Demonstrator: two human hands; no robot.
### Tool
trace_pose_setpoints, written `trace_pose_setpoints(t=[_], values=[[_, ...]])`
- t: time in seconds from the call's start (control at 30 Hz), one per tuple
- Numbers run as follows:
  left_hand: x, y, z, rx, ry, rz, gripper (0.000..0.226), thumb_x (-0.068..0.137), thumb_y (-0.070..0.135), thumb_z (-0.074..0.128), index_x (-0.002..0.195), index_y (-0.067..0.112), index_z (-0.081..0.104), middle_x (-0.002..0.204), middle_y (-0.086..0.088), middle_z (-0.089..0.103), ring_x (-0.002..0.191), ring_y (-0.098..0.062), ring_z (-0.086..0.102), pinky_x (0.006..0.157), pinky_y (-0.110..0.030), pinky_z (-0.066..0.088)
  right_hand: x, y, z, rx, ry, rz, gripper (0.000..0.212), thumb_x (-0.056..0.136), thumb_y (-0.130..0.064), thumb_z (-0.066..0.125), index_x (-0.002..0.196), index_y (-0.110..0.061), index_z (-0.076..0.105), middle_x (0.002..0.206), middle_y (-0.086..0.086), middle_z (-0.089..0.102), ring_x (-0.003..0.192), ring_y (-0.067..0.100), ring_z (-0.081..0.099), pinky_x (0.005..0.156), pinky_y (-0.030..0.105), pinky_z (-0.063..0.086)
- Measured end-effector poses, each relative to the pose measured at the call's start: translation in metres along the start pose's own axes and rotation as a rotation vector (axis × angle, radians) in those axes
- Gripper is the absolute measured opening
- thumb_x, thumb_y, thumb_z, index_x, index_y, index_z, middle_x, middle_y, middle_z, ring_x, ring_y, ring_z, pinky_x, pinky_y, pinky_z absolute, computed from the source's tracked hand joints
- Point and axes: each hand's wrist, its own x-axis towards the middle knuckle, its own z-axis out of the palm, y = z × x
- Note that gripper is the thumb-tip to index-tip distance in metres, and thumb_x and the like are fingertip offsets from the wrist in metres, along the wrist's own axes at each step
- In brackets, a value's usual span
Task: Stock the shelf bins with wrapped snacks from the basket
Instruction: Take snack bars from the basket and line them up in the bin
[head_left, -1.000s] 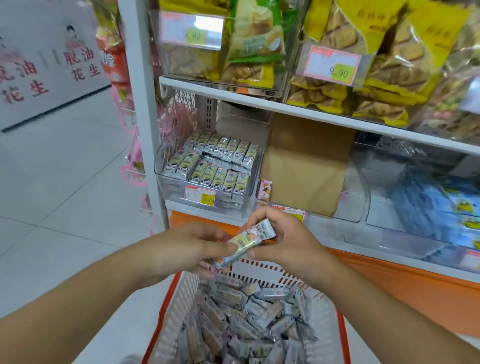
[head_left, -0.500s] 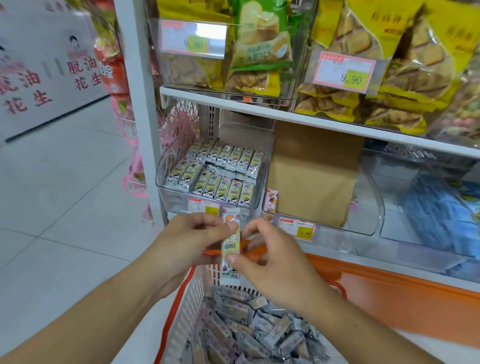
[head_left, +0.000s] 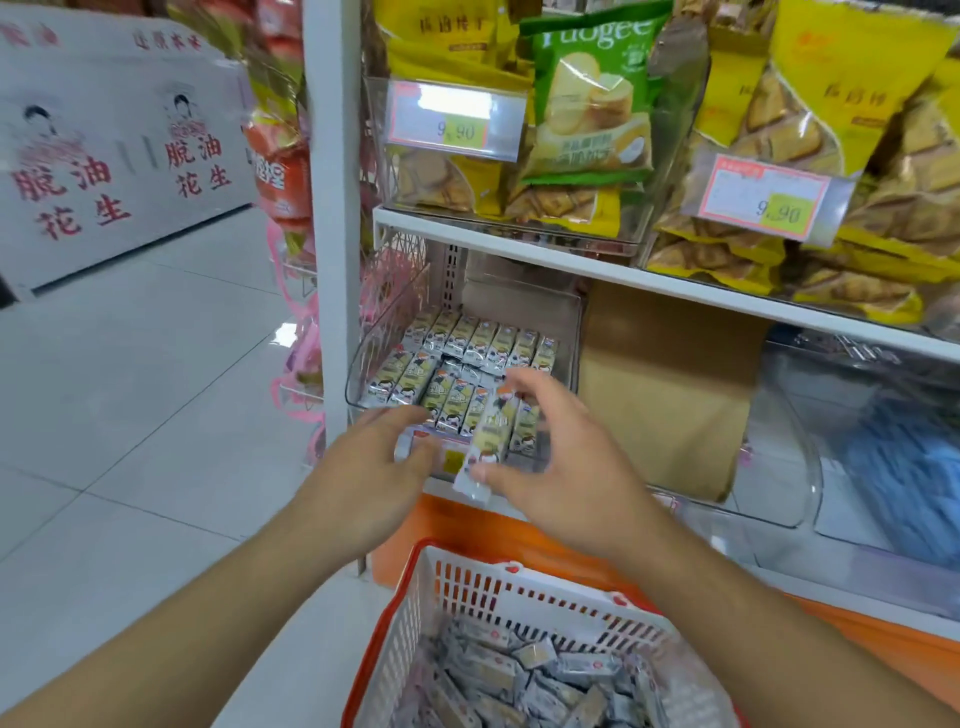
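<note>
Right hand (head_left: 566, 467) pinches one wrapped snack (head_left: 491, 436) before one clear bin (head_left: 363, 358).

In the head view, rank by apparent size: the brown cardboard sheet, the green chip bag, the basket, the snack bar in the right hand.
1. Basket, though nearest the camera and cut off by the frame
2. Brown cardboard sheet
3. Green chip bag
4. Snack bar, pinched by the right hand

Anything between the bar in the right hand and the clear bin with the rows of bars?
Nothing visible blocks it. The right hand pinches the snack bar just in front of the clear bin, whose top is open. The left hand hovers left of the bar, at the bin's front lip, beside the path rather than across it.
</note>
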Motion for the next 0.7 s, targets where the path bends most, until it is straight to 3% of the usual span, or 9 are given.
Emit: trace_pose_setpoints(t=[0.07,0.13,0.2,0.43,0.7], values=[[0.012,-0.020,-0.005,0.266,-0.055,0.045,0.065,0.103,0.046,0.053,0.162,0.036,0.026,0.170,0.005,0.020,0.157,-0.020,0.018,0.127,-0.040,0.023,0.037,0.001,0.004,-0.006,-0.006,0.011,0.094,0.082,-0.049,0.086,0.157,-0.041,0.030,0.157,-0.020,0.041,0.146,0.009,0.039,0.120,0.041,0.039],[0.017,-0.035,-0.005,0.409,-0.191,-0.014,0.085,0.100,0.051,0.053,0.164,0.040,-0.002,0.173,0.005,-0.010,0.160,-0.025,-0.007,0.130,-0.047,0.012,0.072,0.003,0.013,0.003,-0.037,0.032,0.097,0.082,-0.047,0.087,0.159,-0.034,0.030,0.161,-0.014,0.041,0.147,0.013,0.040,0.120,0.041,0.038],[0.018,-0.041,-0.002,0.467,-0.282,-0.062,0.094,0.098,0.055,0.052,0.161,0.041,-0.018,0.170,0.006,-0.025,0.158,-0.026,-0.018,0.130,-0.050,0.006,0.103,0.007,0.025,-0.004,-0.075,0.074,0.097,0.082,-0.044,0.088,0.159,-0.031,0.031,0.161,-0.009,0.041,0.145,0.018,0.043,0.117,0.040,0.040],[0.018,-0.035,0.002,0.468,-0.276,-0.073,0.099,0.097,0.052,0.054,0.161,0.037,-0.021,0.168,0.006,-0.030,0.157,-0.025,-0.024,0.129,-0.050,0.006,0.149,0.032,0.068,-0.095,-0.193,0.173,0.103,0.080,-0.052,0.086,0.161,-0.036,0.024,0.156,0.007,0.037,0.145,0.028,0.036,0.117,0.046,0.040],[0.016,-0.024,0.000,0.340,-0.254,-0.099,0.095,0.096,0.046,0.058,0.163,0.037,-0.009,0.171,0.007,-0.020,0.158,-0.031,-0.013,0.127,-0.052,0.013,0.132,0.026,0.059,-0.084,-0.182,0.147,0.099,0.089,-0.055,0.077,0.166,-0.035,0.019,0.166,0.001,0.033,0.156,0.023,0.016,0.122,0.046,0.030]])
